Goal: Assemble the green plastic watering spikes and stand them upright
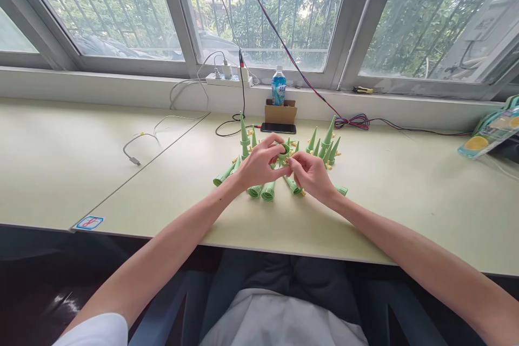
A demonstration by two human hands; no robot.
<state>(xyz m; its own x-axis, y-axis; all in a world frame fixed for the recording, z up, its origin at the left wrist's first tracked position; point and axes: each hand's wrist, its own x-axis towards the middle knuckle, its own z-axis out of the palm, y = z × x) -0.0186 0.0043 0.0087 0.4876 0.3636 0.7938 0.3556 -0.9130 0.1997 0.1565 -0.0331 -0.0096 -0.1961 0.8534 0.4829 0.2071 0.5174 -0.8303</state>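
My left hand (263, 163) is closed around a green plastic watering spike (286, 149), its round open end tipped up. With thumb and forefinger pinched, my right hand (313, 175) is at a small yellow valve (287, 161) on the side of that spike. Fingers hide most of both parts. Several more green spikes with yellow valves stand upright beyond my hands, one group at the left (244, 139) and one at the right (326, 141). Others, such as a green spike (268, 191) with its threaded mouth facing me, lie on the table below my hands.
Behind the spikes, a phone (278, 128) lies before a cardboard box (280, 113) and a blue-labelled bottle (278, 86). A power strip (227, 80) with cables is at the sill. A white cable (133, 160) crosses the pale table (405, 189); a bag (492, 127) sits far right.
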